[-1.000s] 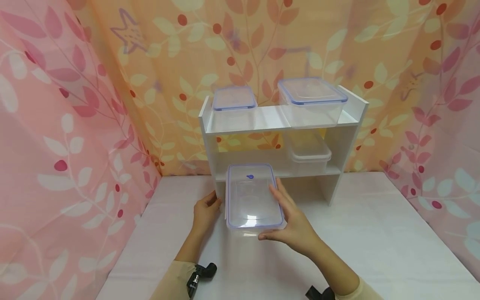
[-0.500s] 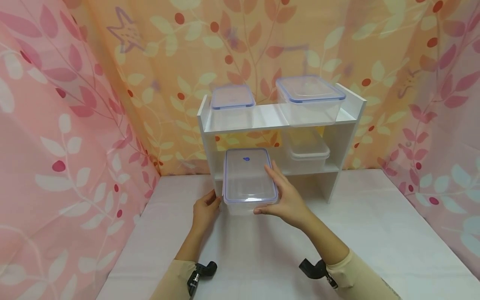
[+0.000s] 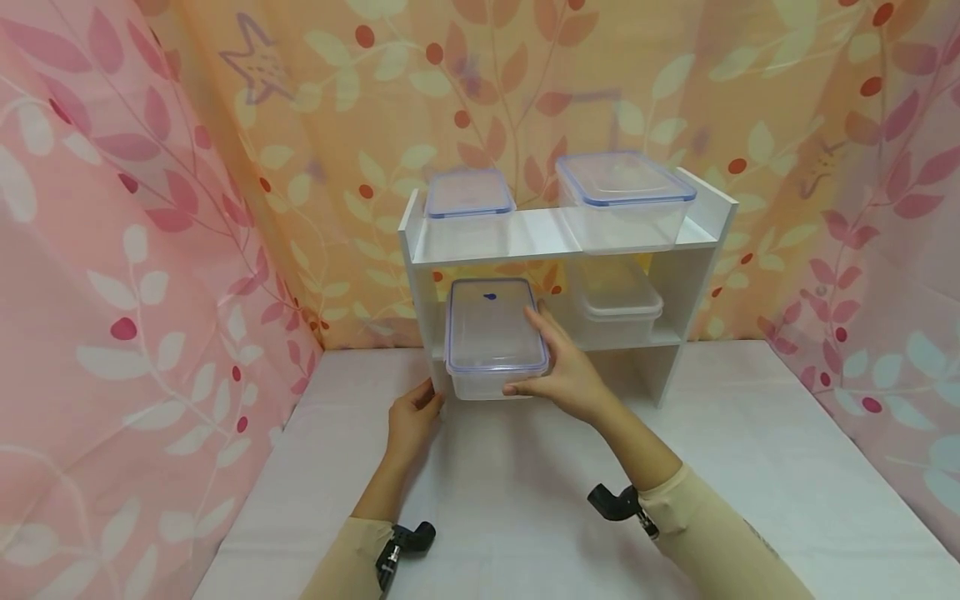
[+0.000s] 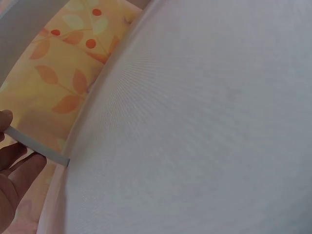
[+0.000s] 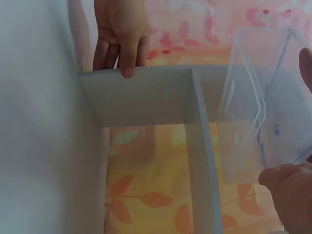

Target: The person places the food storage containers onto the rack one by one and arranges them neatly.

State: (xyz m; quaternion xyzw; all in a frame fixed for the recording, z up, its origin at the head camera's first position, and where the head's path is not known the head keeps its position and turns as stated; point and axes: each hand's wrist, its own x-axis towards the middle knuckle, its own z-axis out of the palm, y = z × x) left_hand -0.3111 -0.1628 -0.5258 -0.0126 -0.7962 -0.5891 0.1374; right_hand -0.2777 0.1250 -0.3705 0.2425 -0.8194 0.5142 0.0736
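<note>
In the head view, my right hand [image 3: 566, 375] grips a clear plastic food container [image 3: 495, 333] with a purple-rimmed lid by its right side, thumb at the near edge. It is tilted in front of the left part of the white shelf's middle level. The right wrist view shows the see-through container [image 5: 243, 122] beside the middle board. My left hand [image 3: 410, 425] pinches the lower left side panel of the white shelf unit [image 3: 543, 237]. Thumb and fingers lie on both faces of that panel [image 4: 36, 145] in the left wrist view.
On the top level stand a smaller blue-rimmed container [image 3: 468, 212] at left and a larger one [image 3: 626, 200] at right. A white-lidded container [image 3: 618, 304] occupies the middle level's right side. The shelf stands on a white-covered table [image 3: 517, 517] before patterned curtains [image 3: 337, 167].
My right hand has carried the container forward and up, from in front of the shelf to the middle level's left part. My left hand has stayed on the panel.
</note>
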